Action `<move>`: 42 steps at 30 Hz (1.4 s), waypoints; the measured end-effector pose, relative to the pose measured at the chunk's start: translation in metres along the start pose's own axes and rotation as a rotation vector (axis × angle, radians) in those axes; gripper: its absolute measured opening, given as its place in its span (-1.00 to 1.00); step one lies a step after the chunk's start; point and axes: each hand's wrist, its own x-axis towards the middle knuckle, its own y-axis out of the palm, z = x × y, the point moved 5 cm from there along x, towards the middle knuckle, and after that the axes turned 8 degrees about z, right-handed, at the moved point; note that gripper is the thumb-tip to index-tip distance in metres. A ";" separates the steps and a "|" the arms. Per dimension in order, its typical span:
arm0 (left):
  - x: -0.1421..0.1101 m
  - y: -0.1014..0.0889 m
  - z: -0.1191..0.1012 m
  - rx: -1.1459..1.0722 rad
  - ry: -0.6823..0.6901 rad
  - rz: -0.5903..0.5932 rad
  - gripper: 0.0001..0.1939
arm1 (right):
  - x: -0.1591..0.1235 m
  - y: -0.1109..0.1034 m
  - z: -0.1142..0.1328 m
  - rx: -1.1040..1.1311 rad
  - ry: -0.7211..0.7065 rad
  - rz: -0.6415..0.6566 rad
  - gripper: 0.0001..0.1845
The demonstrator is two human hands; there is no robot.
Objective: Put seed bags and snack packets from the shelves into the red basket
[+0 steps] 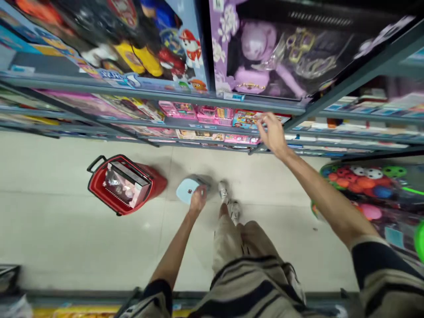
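My right hand (272,133) reaches to the lower shelf at a red and blue toy box (244,119). Thumb and fingers are bent but apart, overlapping the box's right part; whether they touch it I cannot tell. My left hand (198,198) is low over the floor with its fingers curled in. Beside and partly behind it is a light blue rounded-square top (186,189) with a small dark mark and a grey side. Contact between that hand and the blue thing is unclear. Pink toy boxes (207,114) stand left of the red and blue box.
A red shopping basket (159,179) with a black handle stands on the floor at left, holding a boxed toy (124,185). Large toy boxes fill the upper shelf (142,86). Bagged colourful balls (364,176) are at right. Another shelf (86,311) runs along the bottom edge.
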 end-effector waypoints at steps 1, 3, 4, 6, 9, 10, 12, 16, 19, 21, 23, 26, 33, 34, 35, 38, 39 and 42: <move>0.029 0.010 0.015 -0.015 0.003 -0.008 -0.58 | 0.018 0.001 0.000 -0.020 -0.072 -0.046 -0.50; 0.099 0.010 0.029 0.001 0.064 -0.051 -0.53 | 0.044 0.006 -0.001 -0.058 -0.169 -0.098 -0.45; 0.136 0.000 0.025 0.075 0.152 -0.086 -0.46 | 0.052 0.009 -0.002 -0.079 -0.203 -0.098 -0.42; 0.204 -0.026 0.005 0.238 0.306 -0.112 -0.32 | 0.064 0.017 -0.004 -0.126 -0.271 -0.062 -0.36; 0.271 -0.065 -0.029 0.247 0.336 -0.121 -0.21 | 0.071 0.026 -0.009 -0.212 -0.348 0.006 -0.34; 0.282 -0.072 -0.037 0.227 0.330 -0.105 -0.19 | 0.073 0.028 -0.010 -0.242 -0.357 0.018 -0.35; 0.292 -0.078 -0.047 0.201 0.324 -0.073 -0.15 | 0.075 0.030 -0.012 -0.285 -0.368 0.030 -0.36; 0.297 -0.077 -0.048 0.207 0.319 -0.069 -0.07 | 0.075 0.028 -0.007 -0.329 -0.375 0.020 -0.37; 0.306 -0.078 -0.044 0.275 0.290 -0.036 0.05 | 0.073 0.026 -0.001 -0.481 -0.314 0.031 -0.30; 0.311 -0.079 -0.043 0.336 0.301 -0.025 0.09 | 0.071 0.026 0.001 -0.564 -0.282 0.041 -0.20; 0.312 -0.080 -0.042 0.360 0.336 -0.056 0.06 | 0.071 0.025 0.000 -0.576 -0.269 0.041 -0.14; 0.309 -0.078 -0.039 0.411 0.360 -0.123 0.04 | 0.071 0.027 -0.004 -0.535 -0.250 0.042 -0.17; 0.311 -0.073 -0.030 0.244 0.362 -0.140 0.05 | 0.068 0.030 -0.002 -0.475 -0.216 0.014 -0.22; 0.313 -0.073 -0.029 0.205 0.362 -0.135 0.04 | 0.067 0.030 -0.001 -0.467 -0.205 0.010 -0.21; 0.314 -0.073 -0.027 0.180 0.366 -0.130 0.05 | 0.066 0.031 0.000 -0.464 -0.198 0.007 -0.20; 0.319 -0.070 -0.025 0.166 0.384 -0.105 0.17 | 0.067 0.033 0.000 -0.492 -0.201 -0.013 -0.17; 0.321 -0.069 -0.026 0.167 0.391 -0.107 0.19 | 0.069 0.034 -0.001 -0.500 -0.209 -0.028 -0.17; 0.327 -0.068 -0.032 0.236 0.395 -0.140 0.13 | 0.077 0.039 -0.006 -0.483 -0.235 -0.075 -0.12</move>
